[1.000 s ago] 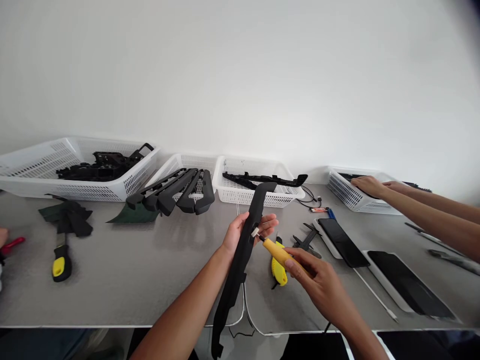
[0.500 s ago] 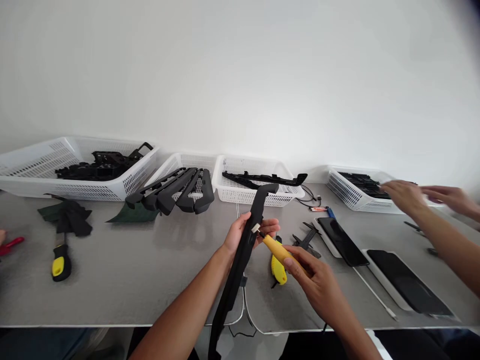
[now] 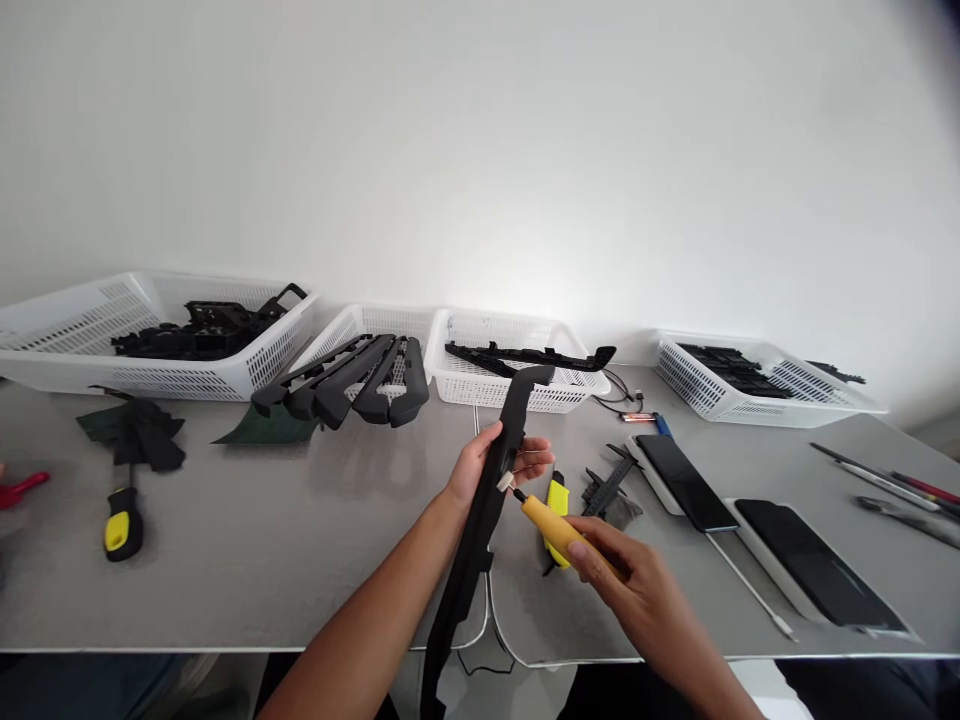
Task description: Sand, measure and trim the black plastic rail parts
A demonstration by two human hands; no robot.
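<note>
A long black plastic strip (image 3: pixel 480 530) slants up from the table's front edge, its bent upper end in front of a white basket. My left hand (image 3: pixel 474 468) holds it near the upper part, thumb on the near side and fingers stretched out behind. My right hand (image 3: pixel 619 565) is closed around the yellow handle of a tool (image 3: pixel 551 520). The tool's small whitish tip (image 3: pixel 505 481) touches, or is very close to, the strip's right edge beside my left hand. Behind the tool lies a yellow cutter (image 3: pixel 556 495), with a dark caliper (image 3: pixel 609 485) to its right.
White baskets (image 3: pixel 517 398) with black parts line the wall. Two phones (image 3: pixel 686 483) on white blocks, a cable and several slim tools lie right. A yellow-black handled tool (image 3: pixel 122 525) and dark cloth lie left. A red-handled item (image 3: pixel 26 488) is at the left edge.
The tool tip and my right hand have moved slightly down and left along the strip. Another person's hands have left the right basket, revealing its contents and the slim tools on the table.
</note>
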